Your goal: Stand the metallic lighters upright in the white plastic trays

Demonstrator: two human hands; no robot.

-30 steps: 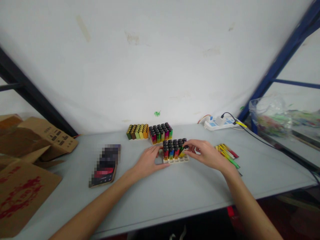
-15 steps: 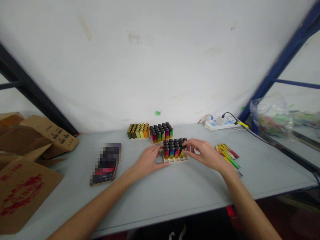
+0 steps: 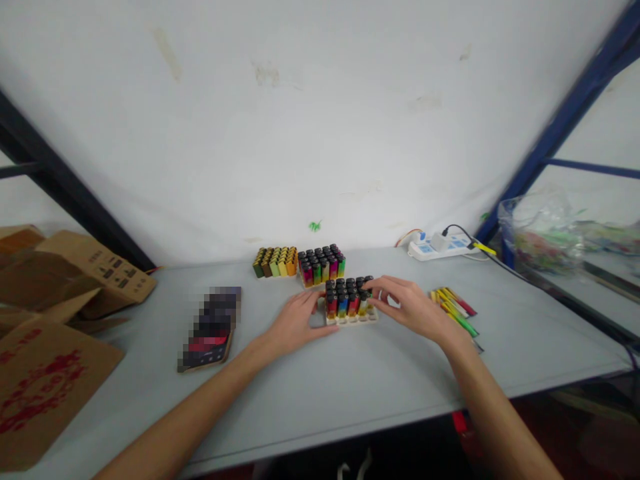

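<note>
In front of me stands a white tray (image 3: 356,321) with rows of upright lighters, black-topped with coloured bodies. My left hand (image 3: 296,322) grips its left end, thumb along the front edge and fingers at the side. At the right end is my right hand (image 3: 403,303), its thumb and fingers closed around a lighter (image 3: 371,302) partly hidden by the fingertips. A yellow lighter (image 3: 363,305) is upright just left of those fingers. Some loose lighters (image 3: 457,309), yellow, red and green, lie beyond my right wrist.
Behind the tray stand a second block of black-topped lighters (image 3: 323,267) and a block of gold-topped ones (image 3: 275,262). A phone (image 3: 215,330) lies left. Cardboard boxes (image 3: 55,380) crowd the left side. A power strip (image 3: 440,247) and a plastic bag (image 3: 543,230) are at right.
The fingers of my right hand have shifted slightly at the tray's right end, and the yellow lighter there shows more fully. My left hand keeps its place on the tray.
</note>
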